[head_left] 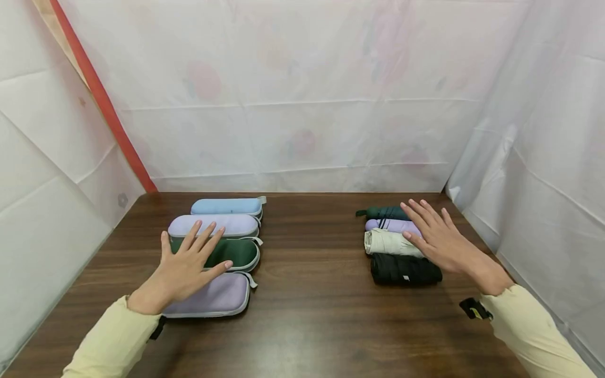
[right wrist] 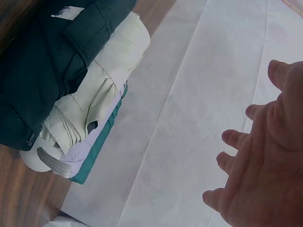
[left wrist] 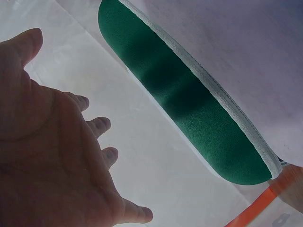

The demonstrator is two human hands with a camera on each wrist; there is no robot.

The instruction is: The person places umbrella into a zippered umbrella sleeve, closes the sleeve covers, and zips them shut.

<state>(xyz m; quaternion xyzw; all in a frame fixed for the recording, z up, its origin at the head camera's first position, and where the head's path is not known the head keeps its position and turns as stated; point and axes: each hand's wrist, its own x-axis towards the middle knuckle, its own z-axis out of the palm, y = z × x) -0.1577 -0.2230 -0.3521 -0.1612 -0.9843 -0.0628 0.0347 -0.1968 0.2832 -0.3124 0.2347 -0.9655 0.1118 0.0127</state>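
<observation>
My left hand (head_left: 183, 270) hovers with fingers spread over a row of zippered hard cases at the left. From back to front lie a light blue case (head_left: 226, 206), a pale lavender case (head_left: 231, 224), a dark green case (head_left: 242, 252) and a purple case (head_left: 222, 294). At the right, my right hand (head_left: 441, 242) is held above a row of folded umbrellas, its fingers straight. These are a dark green umbrella (head_left: 385, 212), a lavender umbrella (head_left: 388, 226), a cream umbrella (head_left: 386, 242) and, nearest me, a black umbrella (head_left: 404, 270). Neither hand holds anything.
Both rows lie on a dark brown wooden table (head_left: 307, 294), with bare wood between them. A whitish sheet (head_left: 302, 94) hangs behind the table and along both sides. Down the back left corner runs a red strip (head_left: 104, 100).
</observation>
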